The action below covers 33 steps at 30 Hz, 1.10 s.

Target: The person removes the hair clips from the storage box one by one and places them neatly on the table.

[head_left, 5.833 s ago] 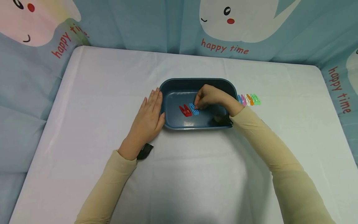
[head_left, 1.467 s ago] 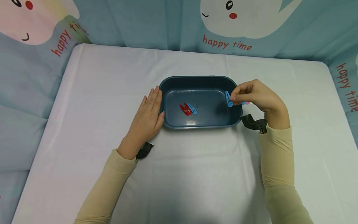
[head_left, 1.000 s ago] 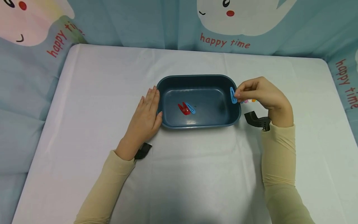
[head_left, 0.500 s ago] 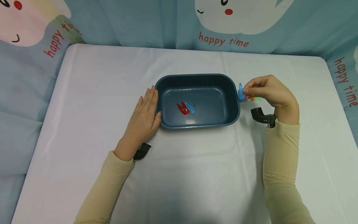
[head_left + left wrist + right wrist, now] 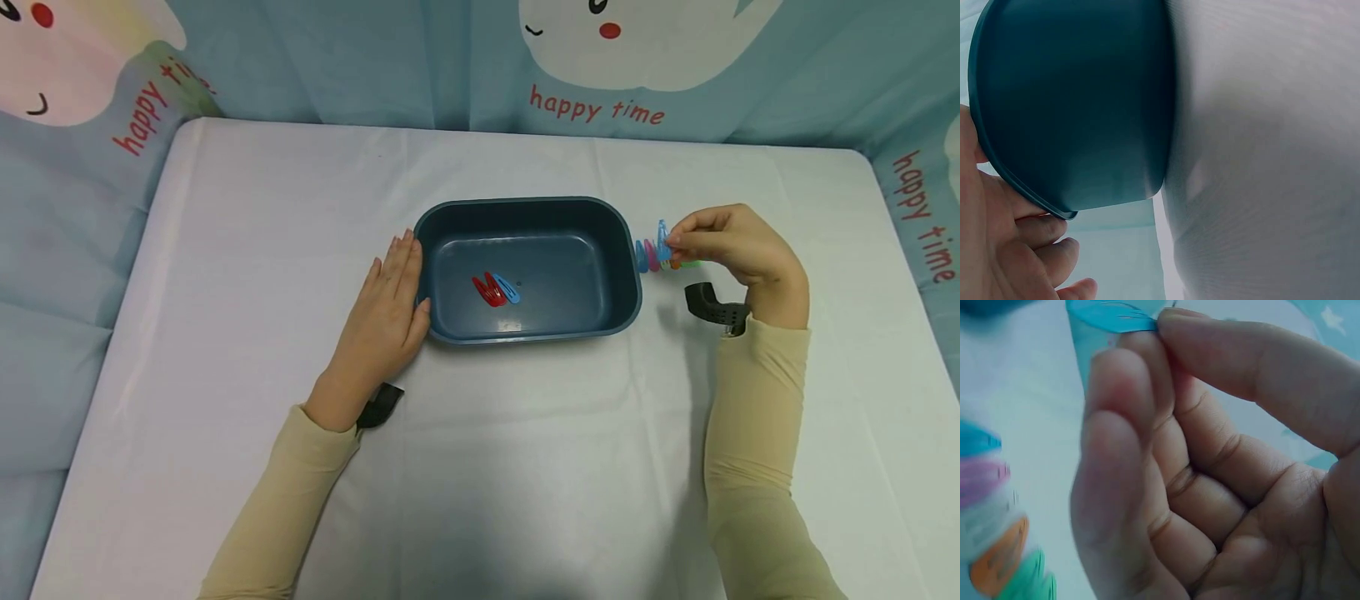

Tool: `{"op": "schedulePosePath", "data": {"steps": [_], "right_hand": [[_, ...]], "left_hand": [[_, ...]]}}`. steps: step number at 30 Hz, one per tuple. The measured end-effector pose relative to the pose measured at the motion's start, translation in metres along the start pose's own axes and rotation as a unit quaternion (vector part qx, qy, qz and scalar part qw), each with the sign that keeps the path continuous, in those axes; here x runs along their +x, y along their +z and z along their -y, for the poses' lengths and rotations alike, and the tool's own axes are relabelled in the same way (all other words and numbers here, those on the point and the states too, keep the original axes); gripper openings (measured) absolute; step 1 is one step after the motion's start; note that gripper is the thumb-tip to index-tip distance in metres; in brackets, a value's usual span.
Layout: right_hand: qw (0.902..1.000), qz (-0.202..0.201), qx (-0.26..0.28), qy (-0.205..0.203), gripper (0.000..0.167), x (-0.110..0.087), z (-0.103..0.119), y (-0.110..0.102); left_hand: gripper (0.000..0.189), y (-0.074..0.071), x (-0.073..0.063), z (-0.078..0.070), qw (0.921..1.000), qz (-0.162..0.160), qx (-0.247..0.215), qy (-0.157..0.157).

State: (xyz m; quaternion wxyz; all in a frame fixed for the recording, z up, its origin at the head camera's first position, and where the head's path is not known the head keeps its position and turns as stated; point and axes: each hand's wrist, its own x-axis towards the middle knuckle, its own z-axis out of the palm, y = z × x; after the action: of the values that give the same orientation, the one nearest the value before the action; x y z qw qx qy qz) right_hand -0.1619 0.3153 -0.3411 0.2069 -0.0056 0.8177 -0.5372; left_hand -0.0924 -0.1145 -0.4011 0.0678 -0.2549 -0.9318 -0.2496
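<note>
Blue clip [image 5: 662, 238], one: above the row of clips [image 5: 652, 256] on the desk [image 5: 525, 467], pinched near one end by the right grip [image 5: 746, 250], seemingly so most of it is clear of the fingers. Left grip [image 5: 382, 321]: fingers straight, clasping nothing, laid along the left end of the bin [image 5: 577, 283], presumably to steady it. Bin contents: two red clips [image 5: 489, 290], another blue clip [image 5: 507, 288], close together.

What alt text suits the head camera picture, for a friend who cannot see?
A right hand pinches a blue hair clip by a row of colourful clips on a white-covered table. The left hand touches a dark blue tray holding two red clips and another blue clip.
</note>
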Motion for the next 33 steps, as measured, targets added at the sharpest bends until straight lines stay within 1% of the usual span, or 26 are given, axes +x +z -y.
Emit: {"op": "schedulePosePath", "data": {"steps": [5, 13, 21, 25, 33], "right_hand": [[0.9989, -0.026, -0.015, 0.034, 0.012, -0.001, -0.010, -0.008], [0.9948, -0.054, 0.013, 0.086, 0.018, -0.003, -0.023, -0.020], [0.9906, -0.073, 0.027, 0.112, 0.020, -0.006, -0.033, -0.029], [0.9883, -0.080, 0.016, 0.129, 0.021, -0.006, -0.036, -0.031], [0.9827, -0.095, -0.036, 0.154, 0.020, -0.008, -0.038, -0.033]], "left_hand": [[0.062, 0.000, 0.000, 0.000, 1.0000, 0.001, -0.003, -0.001], [0.062, 0.000, 0.000, -0.001, 1.0000, 0.001, -0.004, -0.001], [0.062, -0.001, 0.000, -0.001, 1.0000, 0.003, -0.004, -0.003], [0.062, -0.001, 0.000, 0.000, 1.0000, 0.003, -0.005, -0.003], [0.062, 0.000, 0.000, -0.001, 1.0000, -0.001, -0.007, 0.000]]}}
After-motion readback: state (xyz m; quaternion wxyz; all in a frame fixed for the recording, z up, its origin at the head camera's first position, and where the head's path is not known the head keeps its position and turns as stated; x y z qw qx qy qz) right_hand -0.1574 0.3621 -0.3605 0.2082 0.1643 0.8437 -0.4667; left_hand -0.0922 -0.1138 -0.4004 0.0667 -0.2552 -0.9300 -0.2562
